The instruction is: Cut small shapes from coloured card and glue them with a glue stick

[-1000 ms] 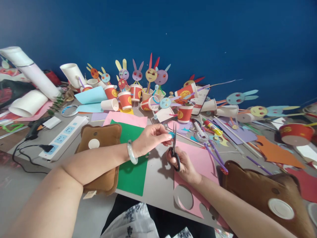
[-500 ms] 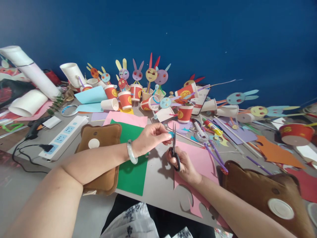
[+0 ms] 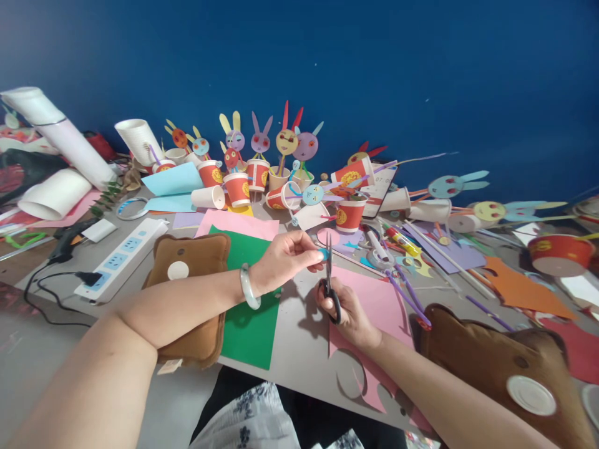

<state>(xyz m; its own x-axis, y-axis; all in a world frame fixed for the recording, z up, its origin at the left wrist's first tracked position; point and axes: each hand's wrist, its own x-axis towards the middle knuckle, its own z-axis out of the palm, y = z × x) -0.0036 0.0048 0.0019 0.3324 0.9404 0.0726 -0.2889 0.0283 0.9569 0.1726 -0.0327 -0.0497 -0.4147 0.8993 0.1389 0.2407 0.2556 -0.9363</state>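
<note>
The green sheet [image 3: 250, 299] is of matt, smooth paper. Left of it, the cushion [image 3: 187, 299] looks like soft cloth; right of it, the scissors [image 3: 330, 277] have metal blades and black, plastic-looking handles.

1. The clock on the phone [image 3: 381, 187] now shows 07:00; in both earlier pictures it read 06:59.
2. The pink sheet's [image 3: 367, 305] cut lower edge stands differently: one second ago a curved strip closed around the large round hole, and now that strip is open, with a thin point rising inside it.
3. The pale tag [image 3: 170, 366] under the left brown cushion [image 3: 187, 318] hangs out again, after looking shorter half a second ago.
4. The scissors' [image 3: 329, 274] blades perhaps stand slightly closer together, though they are too small to be sure.
</note>
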